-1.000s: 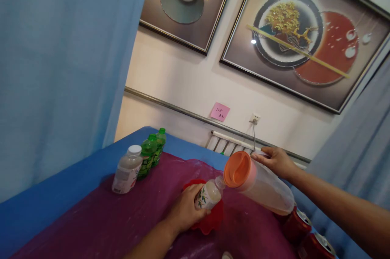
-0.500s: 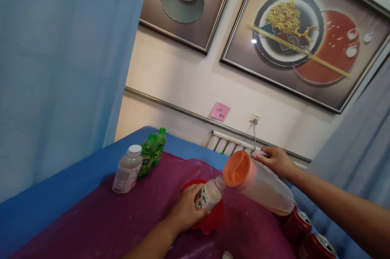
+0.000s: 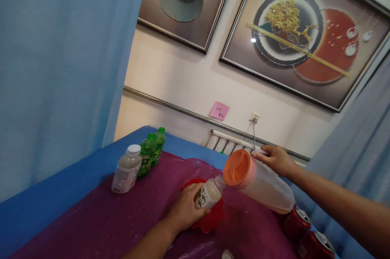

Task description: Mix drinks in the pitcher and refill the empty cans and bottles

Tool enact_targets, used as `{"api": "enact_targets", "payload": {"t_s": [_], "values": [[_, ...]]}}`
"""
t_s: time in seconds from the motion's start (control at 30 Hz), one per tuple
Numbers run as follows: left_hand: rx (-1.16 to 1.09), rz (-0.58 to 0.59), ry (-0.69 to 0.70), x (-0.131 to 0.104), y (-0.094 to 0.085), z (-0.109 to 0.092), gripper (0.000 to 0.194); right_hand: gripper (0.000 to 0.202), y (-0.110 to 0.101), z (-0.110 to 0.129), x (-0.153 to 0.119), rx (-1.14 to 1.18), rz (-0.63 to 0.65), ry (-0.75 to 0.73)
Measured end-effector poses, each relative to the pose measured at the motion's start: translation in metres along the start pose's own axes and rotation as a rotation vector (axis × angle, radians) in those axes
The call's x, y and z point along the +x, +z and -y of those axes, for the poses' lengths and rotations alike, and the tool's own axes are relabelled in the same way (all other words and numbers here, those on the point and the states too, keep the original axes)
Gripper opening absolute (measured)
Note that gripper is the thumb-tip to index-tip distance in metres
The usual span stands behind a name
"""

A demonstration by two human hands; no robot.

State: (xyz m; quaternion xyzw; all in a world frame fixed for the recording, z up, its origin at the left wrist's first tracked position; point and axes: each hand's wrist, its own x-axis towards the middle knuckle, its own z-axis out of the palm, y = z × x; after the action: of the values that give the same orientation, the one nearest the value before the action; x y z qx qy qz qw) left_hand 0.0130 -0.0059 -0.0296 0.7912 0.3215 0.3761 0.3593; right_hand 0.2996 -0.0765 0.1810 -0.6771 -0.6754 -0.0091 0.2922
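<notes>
My left hand (image 3: pixel 186 207) is wrapped round a small clear bottle (image 3: pixel 210 194) with a leaf-patterned label, tilted with its uncapped mouth to the upper right. In my right hand (image 3: pixel 276 159) is the handle of a translucent pitcher (image 3: pixel 268 190) with an orange lid (image 3: pixel 239 167). The pitcher is tipped left, its lid right at the bottle's mouth; whether they touch I cannot tell. Pale brownish liquid lies along the pitcher's lower side. Beneath the bottle is a red wavy-edged dish (image 3: pixel 210 222), partly hidden by my left hand.
A white-capped bottle (image 3: pixel 127 169) and two green bottles (image 3: pixel 148 155) stand at the left on purple sheeting (image 3: pixel 128 222) over a blue-covered table (image 3: pixel 45 186). Red cans (image 3: pixel 297 224) stand at the right. A white cap-like thing (image 3: pixel 227 255) shows at the bottom edge. Blue curtains (image 3: pixel 70 55) hang at both sides.
The view has shifted very slightly. Both hands keep their hold, and the bottle and tipped pitcher stay in nearly the same position.
</notes>
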Motion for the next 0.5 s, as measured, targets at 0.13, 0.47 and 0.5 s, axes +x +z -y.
{"api": "enact_targets", "payload": {"t_s": [0.13, 0.47, 0.5], "values": [[-0.007, 0.005, -0.004, -0.0004, -0.0003, -0.0007, 0.066, 0.062, 0.0001, -0.0004, 0.0001, 0.007, 0.003, 0.023], [0.013, 0.002, 0.007, 0.0007, 0.0023, 0.004, 0.066, 0.061, -0.0006, -0.0015, 0.0003, 0.015, 0.022, 0.05], [0.009, 0.003, 0.012, 0.0006, 0.0022, 0.0036, 0.065, 0.061, -0.0007, -0.0013, 0.0004, 0.014, 0.027, 0.053]]}}
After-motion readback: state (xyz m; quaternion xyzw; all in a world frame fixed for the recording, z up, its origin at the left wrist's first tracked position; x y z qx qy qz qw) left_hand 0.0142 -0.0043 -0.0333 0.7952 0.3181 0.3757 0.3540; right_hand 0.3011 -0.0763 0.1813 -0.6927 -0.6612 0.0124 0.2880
